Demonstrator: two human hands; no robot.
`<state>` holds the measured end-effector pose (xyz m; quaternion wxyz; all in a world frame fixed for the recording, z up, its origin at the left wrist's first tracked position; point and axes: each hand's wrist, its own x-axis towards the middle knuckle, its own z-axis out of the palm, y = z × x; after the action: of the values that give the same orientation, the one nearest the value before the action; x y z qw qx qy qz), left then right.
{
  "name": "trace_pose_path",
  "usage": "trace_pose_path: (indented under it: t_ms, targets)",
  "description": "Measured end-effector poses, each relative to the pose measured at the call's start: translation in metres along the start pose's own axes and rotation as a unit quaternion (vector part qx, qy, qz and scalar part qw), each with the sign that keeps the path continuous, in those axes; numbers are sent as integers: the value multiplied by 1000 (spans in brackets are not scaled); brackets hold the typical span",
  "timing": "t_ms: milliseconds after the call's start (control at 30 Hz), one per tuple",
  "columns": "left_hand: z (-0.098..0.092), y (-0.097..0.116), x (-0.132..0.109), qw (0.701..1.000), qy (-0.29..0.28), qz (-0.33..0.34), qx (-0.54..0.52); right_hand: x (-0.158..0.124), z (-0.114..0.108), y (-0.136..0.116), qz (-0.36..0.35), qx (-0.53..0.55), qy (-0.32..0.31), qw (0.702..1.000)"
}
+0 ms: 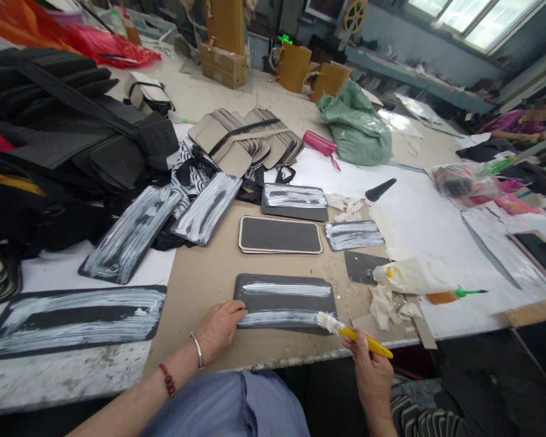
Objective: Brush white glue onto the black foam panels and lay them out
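Observation:
A dark grey rectangular panel (284, 302) lies on the brown board in front of me, with one white glue-like streak along its far edge and another along its near edge. Fingers of my left hand (221, 331) press on the panel's left end; the fingertips are partly hidden. My right hand (370, 370) grips a yellow-handled brush (366, 343), whose white-coated bristles touch the near right corner of the panel. Just beyond sits a dark panel with a pale border (279, 235). White-streaked panels (77, 318) lie to the left, and a smaller streaked piece (355, 235) is at the right.
Black bags (73, 133) heap up on the left. Beige stacked panels (250, 136) stand at the back, near a green plastic bag (357, 124). A whitish bottle (412, 274) and an orange bottle with green nozzle (450, 295) lie right. Another person (512, 124) is far right.

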<state>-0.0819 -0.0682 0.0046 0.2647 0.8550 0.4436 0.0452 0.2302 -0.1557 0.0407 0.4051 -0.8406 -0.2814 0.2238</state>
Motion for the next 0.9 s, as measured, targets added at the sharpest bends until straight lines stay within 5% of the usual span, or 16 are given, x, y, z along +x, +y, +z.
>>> trace_pose_path:
  t_ms: [167, 267, 400, 533, 733, 800, 900]
  targets:
    - [4, 1, -2, 1000, 20, 2, 1, 27, -18, -6, -94, -95, 59, 989]
    - [11, 0, -6, 998, 56, 16, 5, 21, 0, -15, -249, -137, 39, 958]
    - [20, -2, -9, 993, 113, 43, 7, -15, 39, -22, -385, -120, -70, 912]
    - [20, 3, -10, 990, 134, 40, 20, -43, 55, -34, -370, -41, -122, 920]
    - [20, 9, -21, 983, 181, 12, 11, -44, 76, -61, -207, 35, -174, 962]
    - [24, 8, -27, 983, 185, -15, 6, -44, 93, -70, -230, 35, -194, 953]
    - [30, 3, -31, 986, 165, -35, -7, -49, 120, -79, -364, 26, -218, 905]
